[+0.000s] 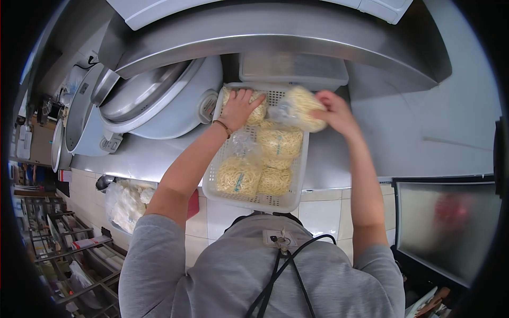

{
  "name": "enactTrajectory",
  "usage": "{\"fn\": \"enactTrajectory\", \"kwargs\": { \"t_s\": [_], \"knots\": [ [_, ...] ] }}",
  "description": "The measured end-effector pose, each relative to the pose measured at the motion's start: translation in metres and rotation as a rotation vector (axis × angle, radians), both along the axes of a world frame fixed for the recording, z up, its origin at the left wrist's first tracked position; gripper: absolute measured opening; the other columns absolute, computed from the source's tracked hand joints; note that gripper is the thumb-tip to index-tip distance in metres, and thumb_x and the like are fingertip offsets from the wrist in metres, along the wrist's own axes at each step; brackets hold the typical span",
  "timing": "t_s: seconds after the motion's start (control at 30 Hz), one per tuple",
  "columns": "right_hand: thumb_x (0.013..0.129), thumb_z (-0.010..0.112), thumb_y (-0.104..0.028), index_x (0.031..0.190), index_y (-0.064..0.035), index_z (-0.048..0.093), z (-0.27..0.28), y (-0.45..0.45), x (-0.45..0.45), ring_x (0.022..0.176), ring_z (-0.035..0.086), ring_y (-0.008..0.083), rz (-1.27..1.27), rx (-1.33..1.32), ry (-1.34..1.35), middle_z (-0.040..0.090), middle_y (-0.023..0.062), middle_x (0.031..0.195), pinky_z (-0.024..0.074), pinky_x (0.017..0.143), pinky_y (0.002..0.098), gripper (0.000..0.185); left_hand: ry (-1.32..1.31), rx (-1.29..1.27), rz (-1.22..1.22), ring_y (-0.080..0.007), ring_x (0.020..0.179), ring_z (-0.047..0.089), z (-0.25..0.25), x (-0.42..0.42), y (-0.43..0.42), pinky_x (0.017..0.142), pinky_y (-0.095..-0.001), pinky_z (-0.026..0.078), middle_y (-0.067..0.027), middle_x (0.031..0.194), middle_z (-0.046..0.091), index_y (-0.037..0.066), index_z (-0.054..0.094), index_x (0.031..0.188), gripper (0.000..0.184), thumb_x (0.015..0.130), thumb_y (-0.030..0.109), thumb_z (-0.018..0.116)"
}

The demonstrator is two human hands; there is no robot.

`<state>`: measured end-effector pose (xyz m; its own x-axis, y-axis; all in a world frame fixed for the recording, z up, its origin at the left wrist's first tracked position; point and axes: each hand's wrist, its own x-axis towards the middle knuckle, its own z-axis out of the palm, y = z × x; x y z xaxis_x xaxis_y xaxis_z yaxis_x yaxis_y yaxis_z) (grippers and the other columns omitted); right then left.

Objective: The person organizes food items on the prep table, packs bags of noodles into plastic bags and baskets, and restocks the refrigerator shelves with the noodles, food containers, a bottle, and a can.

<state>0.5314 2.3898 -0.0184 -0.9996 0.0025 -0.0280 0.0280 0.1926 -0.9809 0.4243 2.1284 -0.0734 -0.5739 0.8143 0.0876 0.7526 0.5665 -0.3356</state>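
A white perforated basket (303,175) holds several clear bags of pale yellow noodles, among them a noodle bag (238,177) at the near left. My left hand (239,109) lies spread on top of another noodle bag (258,113) in the far left corner, with its thumb not clearly visible. Over the far right edge of the basket, my right hand (337,112) is shut on a bag of noodles (303,108), gripping its right end. That bag is tilted and slightly blurred, and its loose clear plastic points left. Blue print shows on a bag (281,142) in the middle.
The basket sits on a steel counter (331,159), overhanging its front edge. Large round lidded cookers (169,114) stand to the left. Behind the basket is a translucent container (291,71) beneath a steel ledge (275,45). A plastic-lined bin (127,204) stands below left.
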Motion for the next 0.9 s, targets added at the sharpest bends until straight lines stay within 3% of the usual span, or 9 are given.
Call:
{"fn": "enactTrajectory", "kwargs": {
  "t_s": [0.17, 0.23, 0.33, 0.4, 0.57, 0.63, 0.73, 0.83, 0.9],
  "knots": [
    [0.068, 0.065, -0.001, 0.092, -0.0067, 0.049, -0.009, 0.040, 0.078, 0.072, 0.057, 0.0139, -0.184, 0.336, -0.049, 0.058, 0.0054, 0.079, 0.0445, 0.063, 0.0249, 0.030, -0.371, 0.192, 0.020, -0.0280, 0.102, 0.048, 0.009, -0.028, -0.004, 0.086, -0.0394, 0.037, -0.0129, 0.109, 0.048, 0.018, 0.037, 0.125, 0.076, 0.056, 0.009, 0.069],
    [0.065, 0.066, -0.004, 0.090, -0.0076, 0.050, -0.047, 0.038, 0.094, 0.078, 0.059, 0.0222, -0.183, 0.939, -0.013, 0.058, 0.0091, 0.084, 0.0466, 0.065, 0.0323, 0.030, -0.473, 0.237, 0.046, -0.0276, 0.101, 0.050, 0.021, -0.033, -0.008, 0.086, -0.0385, 0.040, -0.0128, 0.109, 0.050, 0.017, 0.040, 0.123, 0.073, 0.056, 0.006, 0.068],
    [0.063, 0.068, -0.010, 0.087, -0.0073, 0.051, -0.067, 0.031, 0.104, 0.085, 0.056, 0.0285, 0.038, 1.185, -0.120, 0.056, 0.0104, 0.090, 0.0463, 0.068, 0.0379, 0.030, -0.546, 0.463, 0.082, -0.0267, 0.098, 0.054, 0.046, -0.033, -0.014, 0.084, -0.0348, 0.044, -0.0119, 0.110, 0.053, 0.014, 0.044, 0.119, 0.068, 0.056, 0.003, 0.066],
    [0.063, 0.068, -0.011, 0.087, -0.0071, 0.052, -0.047, 0.029, 0.094, 0.087, 0.055, 0.0280, 0.056, 1.189, -0.129, 0.055, 0.0098, 0.091, 0.0460, 0.069, 0.0378, 0.029, -0.630, 0.713, 0.126, -0.0266, 0.098, 0.054, 0.067, -0.027, -0.023, 0.085, -0.0316, 0.044, -0.0099, 0.113, 0.053, 0.012, 0.045, 0.118, 0.067, 0.055, 0.002, 0.066],
    [0.075, 0.058, -0.017, 0.086, -0.0035, 0.055, 0.004, -0.033, 0.019, 0.084, 0.054, 0.0321, -0.001, 0.809, 0.163, 0.054, 0.0143, 0.087, 0.0438, 0.071, 0.0383, 0.017, -0.697, 0.653, 0.097, -0.0283, 0.095, 0.055, 0.074, 0.010, -0.034, 0.082, -0.0330, 0.045, -0.0132, 0.104, 0.055, 0.013, 0.046, 0.116, 0.059, 0.060, 0.010, 0.066],
    [0.079, 0.051, -0.021, 0.086, -0.0017, 0.057, -0.057, -0.059, -0.027, 0.088, 0.054, 0.0321, 0.094, 0.742, 0.006, 0.055, 0.0165, 0.091, 0.0436, 0.073, 0.0383, 0.021, -0.517, 0.020, 0.151, -0.0270, 0.104, 0.051, 0.062, 0.030, -0.027, 0.091, -0.0319, 0.038, -0.0109, 0.112, 0.053, 0.013, 0.046, 0.119, 0.061, 0.061, 0.005, 0.064],
    [0.082, 0.045, -0.027, 0.093, -0.0029, 0.059, -0.033, -0.096, -0.044, 0.092, 0.054, 0.0306, 0.314, 0.814, -0.349, 0.055, 0.0176, 0.100, 0.0434, 0.077, 0.0377, 0.030, -0.539, -0.134, 0.014, -0.0287, 0.107, 0.046, 0.013, 0.036, -0.039, 0.093, -0.0345, 0.034, -0.0113, 0.113, 0.050, 0.013, 0.048, 0.116, 0.053, 0.065, 0.005, 0.059],
    [0.083, 0.042, -0.032, 0.107, -0.0074, 0.056, -0.053, -0.103, -0.049, 0.098, 0.052, 0.0302, 0.401, 0.830, -0.448, 0.052, 0.0187, 0.109, 0.0413, 0.083, 0.0369, 0.037, -0.711, 0.360, 0.109, -0.0290, 0.110, 0.041, 0.019, 0.005, -0.022, 0.093, -0.0362, 0.034, -0.0109, 0.116, 0.046, 0.015, 0.049, 0.116, 0.051, 0.067, 0.005, 0.058],
    [0.083, 0.040, -0.039, 0.116, -0.0096, 0.050, -0.065, -0.105, -0.044, 0.102, 0.049, 0.0315, 0.367, 0.906, -0.369, 0.050, 0.0189, 0.112, 0.0387, 0.087, 0.0369, 0.046, -0.610, 0.292, 0.028, -0.0272, 0.110, 0.039, 0.004, -0.006, -0.011, 0.091, -0.0405, 0.036, -0.0080, 0.120, 0.041, 0.019, 0.049, 0.117, 0.051, 0.069, 0.011, 0.062]
  ]
}}
